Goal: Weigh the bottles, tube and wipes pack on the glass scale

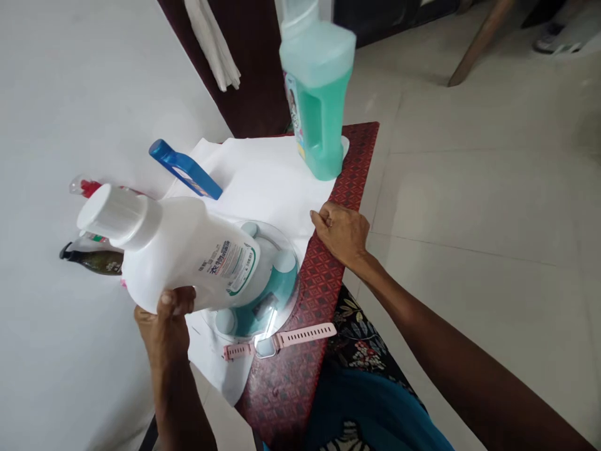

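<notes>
My left hand [164, 313] is wrapped around the handle of a large white laundry detergent bottle [178, 250] with a white cap and a printed label. The bottle's base is over a round glass scale [263, 307] with a teal panel; whether the two touch I cannot tell. Curled into a fist, my right hand [342, 233] rests at the table's right edge, with nothing seen in it. Beyond that hand stands a translucent bottle of green liquid [322, 113]. A pink-strapped smartwatch [267, 346] lies beside the scale, on the near side.
A blue bottle [185, 168] stands on the white sheet [263, 169] covering part of the red patterned table [323, 275]. Against the wall are a dark pump bottle [96, 260] and a red-topped bottle [89, 186]. A white cloth [213, 44] hangs behind.
</notes>
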{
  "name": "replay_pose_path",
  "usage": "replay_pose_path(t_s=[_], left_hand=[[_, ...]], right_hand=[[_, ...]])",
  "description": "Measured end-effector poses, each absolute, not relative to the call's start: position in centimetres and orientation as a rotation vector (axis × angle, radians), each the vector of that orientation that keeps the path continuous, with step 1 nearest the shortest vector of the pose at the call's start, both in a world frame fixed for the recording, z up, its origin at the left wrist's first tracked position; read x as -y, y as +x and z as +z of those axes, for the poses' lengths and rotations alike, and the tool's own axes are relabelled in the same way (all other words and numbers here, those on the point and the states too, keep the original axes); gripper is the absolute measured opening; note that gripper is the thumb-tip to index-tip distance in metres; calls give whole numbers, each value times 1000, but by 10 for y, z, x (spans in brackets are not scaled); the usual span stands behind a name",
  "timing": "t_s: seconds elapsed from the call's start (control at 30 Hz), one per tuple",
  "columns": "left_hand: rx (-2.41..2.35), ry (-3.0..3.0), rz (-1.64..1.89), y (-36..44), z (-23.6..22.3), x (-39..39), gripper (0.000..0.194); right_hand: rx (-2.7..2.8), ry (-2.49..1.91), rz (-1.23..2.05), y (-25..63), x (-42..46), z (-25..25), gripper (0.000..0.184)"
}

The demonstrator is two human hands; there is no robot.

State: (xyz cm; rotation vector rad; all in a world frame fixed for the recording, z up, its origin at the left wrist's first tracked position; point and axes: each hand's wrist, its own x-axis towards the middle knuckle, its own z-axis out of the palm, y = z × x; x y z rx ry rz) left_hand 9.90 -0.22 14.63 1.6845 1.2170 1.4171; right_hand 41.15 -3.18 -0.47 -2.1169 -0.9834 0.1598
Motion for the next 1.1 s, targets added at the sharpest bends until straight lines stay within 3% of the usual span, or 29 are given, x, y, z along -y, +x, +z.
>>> replay_pose_path(t_s=[0.1,0.27,0.43,0.53,0.73,1.1], left_hand=[[-1156,1448,1560,124,155,-1,70],[-1081,1498,1660,167,182,-18,56],[-889,1472,1731,242,194,-58,72],[-899,1424,1772,295,184,-87,70],[-1055,1336,1685,369,158,-125,48],[-1087,1347,1564,393,119,-130,59]], right_hand=[[998,-2107,159,412,32,-1,31],[1049,-2106,182,412,33,5,28],[1072,-2109,189,413,35,8,26],[1075,-2097,167,413,35,7,24],[1067,-2073,103,412,34,2,24],[1052,-1997,32,413,35,-16,33]])
